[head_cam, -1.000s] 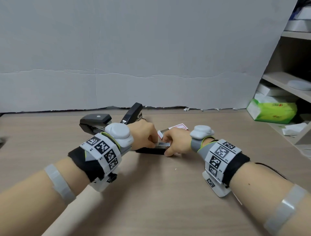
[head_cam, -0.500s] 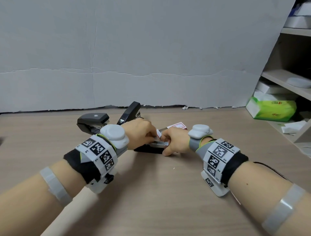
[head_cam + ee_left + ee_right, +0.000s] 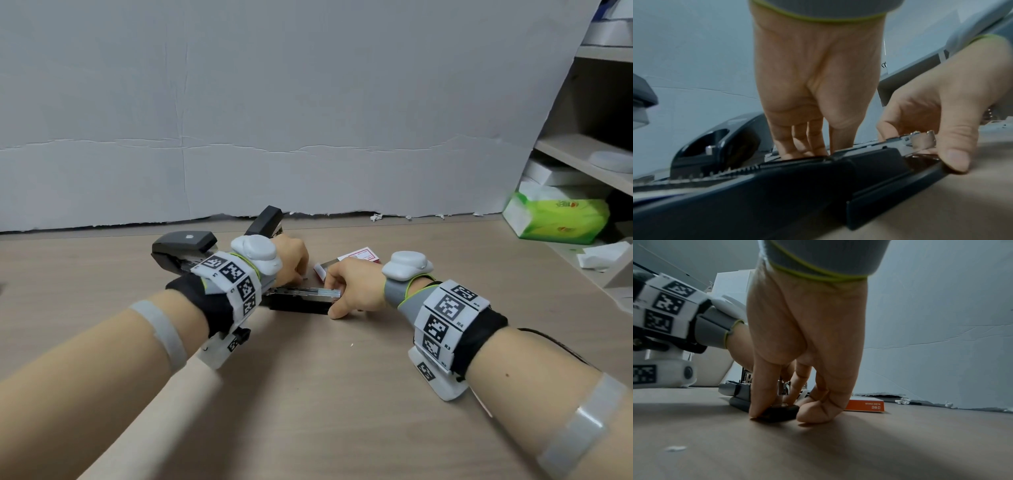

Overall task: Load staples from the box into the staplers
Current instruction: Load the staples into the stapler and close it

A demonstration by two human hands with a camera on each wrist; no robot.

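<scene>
An open black stapler [image 3: 297,304] lies on the table with its lid [image 3: 268,220] swung up behind my left hand. My left hand [image 3: 292,261] comes down on its metal staple rail [image 3: 863,147], fingertips [image 3: 807,151] and thumb pinched together there. What lies under them is hidden. My right hand [image 3: 347,287] grips the stapler's front end, with its thumb [image 3: 760,395] on the base and its fingers [image 3: 799,384] at the rail's tip. A second stapler [image 3: 185,247], dark grey and closed, sits at the back left. The red and white staple box [image 3: 359,255] lies just behind my right hand.
A grey-white board [image 3: 308,120] stands along the table's back edge. Shelves [image 3: 589,161] rise at the right, with a green tissue pack [image 3: 555,219] and white papers [image 3: 603,255] below them. Small white scraps [image 3: 675,448] lie on the wooden table [image 3: 325,411].
My left hand has drawn back slightly along the rail, so more bare metal shows between the two hands. My right hand keeps its hold on the stapler's front.
</scene>
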